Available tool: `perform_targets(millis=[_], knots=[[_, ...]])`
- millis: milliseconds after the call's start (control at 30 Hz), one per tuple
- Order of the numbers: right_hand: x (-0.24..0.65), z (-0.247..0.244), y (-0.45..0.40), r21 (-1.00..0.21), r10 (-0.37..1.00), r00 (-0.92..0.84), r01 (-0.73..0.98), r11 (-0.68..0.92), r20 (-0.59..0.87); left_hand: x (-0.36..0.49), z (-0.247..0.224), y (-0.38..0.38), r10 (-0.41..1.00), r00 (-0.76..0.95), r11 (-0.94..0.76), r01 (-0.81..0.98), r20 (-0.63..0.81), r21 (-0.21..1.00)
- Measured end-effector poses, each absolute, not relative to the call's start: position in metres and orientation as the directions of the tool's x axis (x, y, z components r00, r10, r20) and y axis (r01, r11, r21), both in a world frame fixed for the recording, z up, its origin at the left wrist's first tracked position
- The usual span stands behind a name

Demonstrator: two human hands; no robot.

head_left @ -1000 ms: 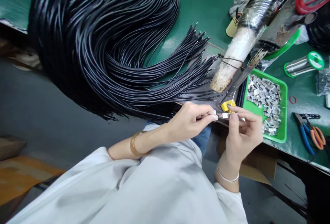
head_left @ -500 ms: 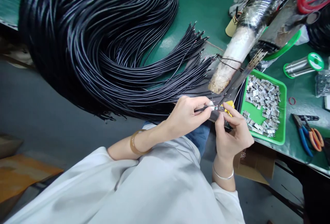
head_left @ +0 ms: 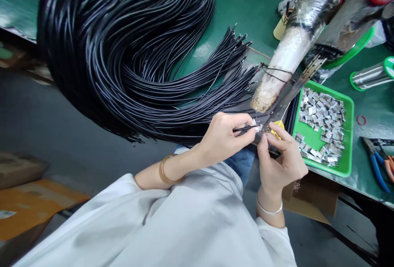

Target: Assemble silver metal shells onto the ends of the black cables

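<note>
Between thumb and fingers, my left hand (head_left: pixel 226 138) pinches a black cable (head_left: pixel 243 128) near its end. A small metal piece (head_left: pixel 260 128) shows just beyond those fingertips. My right hand (head_left: pixel 280 156) is closed in a pinch close to that piece; what lies between its fingertips is too small to make out. Behind the right fingers is a yellow object (head_left: pixel 277 129). A thick bundle of black cables (head_left: pixel 147 90) curves over the green table (head_left: pixel 243 0), its stripped ends close above my hands.
A green tray (head_left: pixel 349 135) of small metal parts stands right of my hands. A wrapped white tube (head_left: pixel 283 62) slants above them. Farther right are a solder spool (head_left: pixel 371 77), a red ring (head_left: pixel 361 120) and blue-handled pliers (head_left: pixel 379 172).
The view has shifted, so the table items at right appear farther right. My hands remain close together at the cable end, and the metal piece shows less between the fingertips.
</note>
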State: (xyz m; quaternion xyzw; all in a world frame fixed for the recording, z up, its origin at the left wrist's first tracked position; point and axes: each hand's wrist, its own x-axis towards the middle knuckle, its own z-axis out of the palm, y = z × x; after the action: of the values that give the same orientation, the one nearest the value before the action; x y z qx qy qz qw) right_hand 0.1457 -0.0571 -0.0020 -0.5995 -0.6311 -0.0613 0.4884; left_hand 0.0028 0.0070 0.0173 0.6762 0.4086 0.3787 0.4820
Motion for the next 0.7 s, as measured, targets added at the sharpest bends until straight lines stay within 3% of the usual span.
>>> perform_targets(millis=[533, 633, 700], knots=[[0.147, 0.0, -0.066, -0.394, 0.752, 0.075, 0.883, 0.255, 0.654, 0.0, 0.02, 0.008, 0.905, 0.421, -0.178, 0.254, 0.057, 0.951], [0.147, -0.003, -0.067, -0.423, 0.75, 0.099, 0.87, 0.254, 0.654, -0.001, 0.018, 0.007, 0.9, 0.428, -0.219, 0.269, 0.087, 0.938], [0.151, -0.004, -0.07, -0.519, 0.767, 0.162, 0.818, 0.248, 0.621, -0.003, 0.018, 0.006, 0.893, 0.436, -0.249, 0.272, 0.111, 0.929]])
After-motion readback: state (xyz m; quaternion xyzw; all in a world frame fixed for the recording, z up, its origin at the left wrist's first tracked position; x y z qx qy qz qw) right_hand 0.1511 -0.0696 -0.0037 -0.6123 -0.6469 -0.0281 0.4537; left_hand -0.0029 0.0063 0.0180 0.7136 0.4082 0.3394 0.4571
